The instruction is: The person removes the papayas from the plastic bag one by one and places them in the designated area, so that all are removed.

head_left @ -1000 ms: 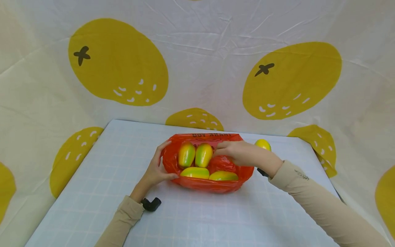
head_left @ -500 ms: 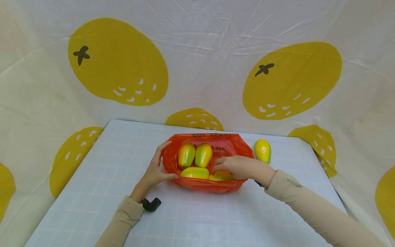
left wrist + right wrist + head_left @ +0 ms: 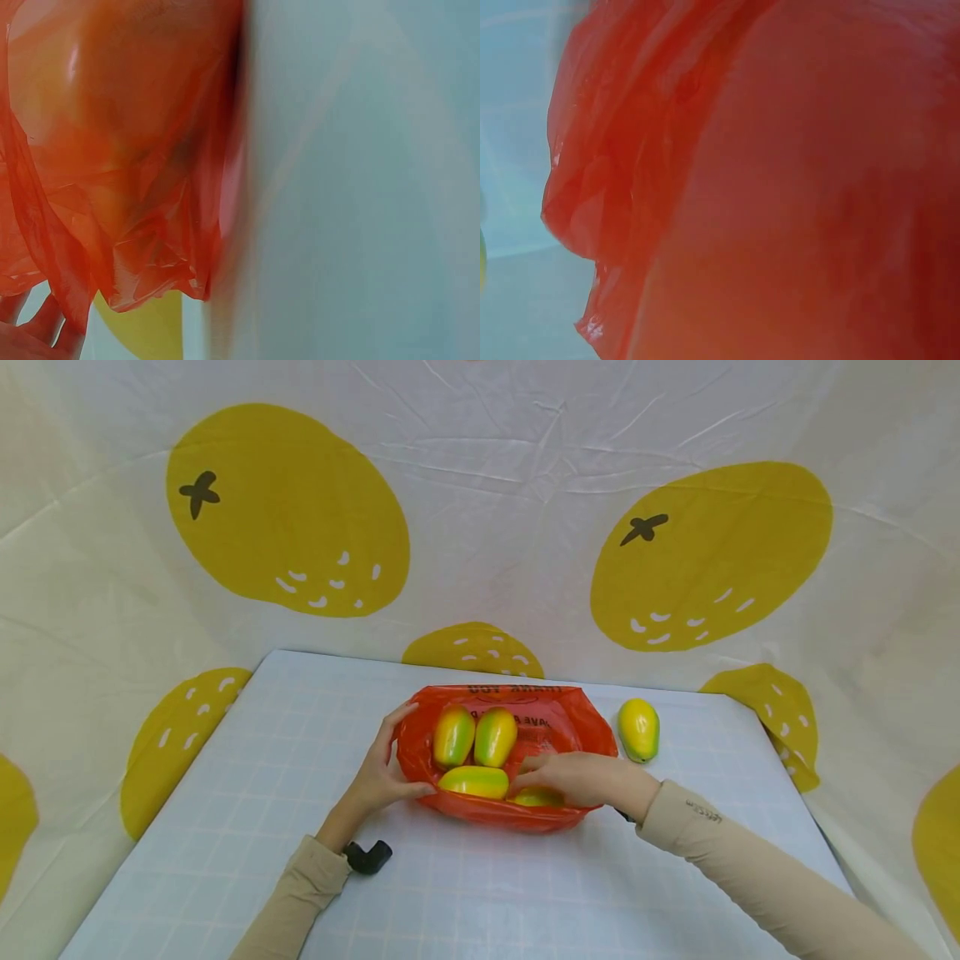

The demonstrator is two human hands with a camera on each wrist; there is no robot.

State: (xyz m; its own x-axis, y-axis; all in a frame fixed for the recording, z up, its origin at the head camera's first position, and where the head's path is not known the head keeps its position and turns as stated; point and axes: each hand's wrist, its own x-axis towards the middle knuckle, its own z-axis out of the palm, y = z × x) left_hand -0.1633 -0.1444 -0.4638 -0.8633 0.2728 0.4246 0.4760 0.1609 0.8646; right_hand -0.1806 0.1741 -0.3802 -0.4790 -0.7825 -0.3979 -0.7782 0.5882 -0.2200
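A red plastic bag (image 3: 491,814) with printed lettering stands with its mouth spread wide. Inside lie two upright mangoes (image 3: 453,737) at the back left and one mango (image 3: 474,782) lying sideways at the front. My left hand (image 3: 375,772) holds the bag's left rim, thumb in front and fingers behind; its fingers (image 3: 45,322) also show under the bag in the left wrist view. My right hand (image 3: 581,777) reaches into the bag's right side, its fingers bent over the front-right mango (image 3: 537,797), which it mostly hides. Red plastic (image 3: 637,165) fills most of the right wrist view.
Another yellow-green mango (image 3: 639,729) lies on the table just right of the bag. The pale checked table (image 3: 480,893) runs back to a white cloth (image 3: 495,543) printed with large yellow fruit.
My right hand has moved down and forward toward me, from above the bag's back right onto the front-right mango. The mango outside came into full view. My left hand has stayed put.
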